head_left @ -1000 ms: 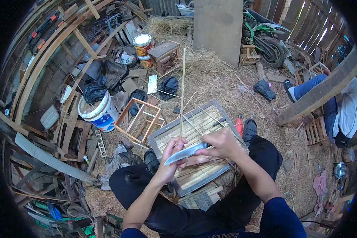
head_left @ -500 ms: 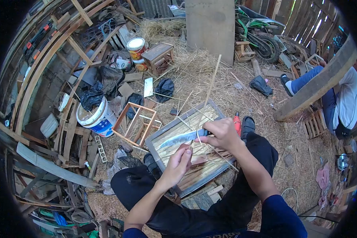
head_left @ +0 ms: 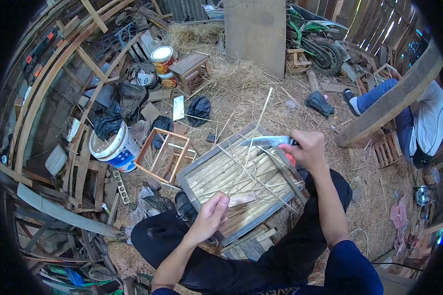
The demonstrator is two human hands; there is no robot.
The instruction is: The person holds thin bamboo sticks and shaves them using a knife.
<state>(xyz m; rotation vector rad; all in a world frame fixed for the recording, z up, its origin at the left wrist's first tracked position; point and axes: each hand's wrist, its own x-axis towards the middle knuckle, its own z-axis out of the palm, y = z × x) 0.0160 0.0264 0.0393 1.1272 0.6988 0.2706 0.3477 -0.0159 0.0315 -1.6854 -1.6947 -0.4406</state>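
My right hand (head_left: 307, 150) is closed round the handle of a broad-bladed knife (head_left: 267, 141). Its blade points left above the far side of a low slatted table (head_left: 191, 191). My left hand (head_left: 211, 215) pinches the lower end of a long thin bamboo strip (head_left: 257, 124) at the table's left side. The strip slants up and away, and the blade lies across it in view; whether they touch I cannot tell. Several other thin strips lie crossed on the slats. Part of a red tool (head_left: 290, 158) shows beneath my right hand.
Straw and shavings cover the floor. An open wooden frame (head_left: 165, 156) and a white bucket (head_left: 117, 150) stand to the left, with a small stool (head_left: 190, 66) farther back. At right, a seated person (head_left: 428, 118) is partly behind a slanted post (head_left: 391, 96).
My right hand has moved up and right with the knife, away from my left hand. My left hand, still holding the strip, is slightly lower and farther left.
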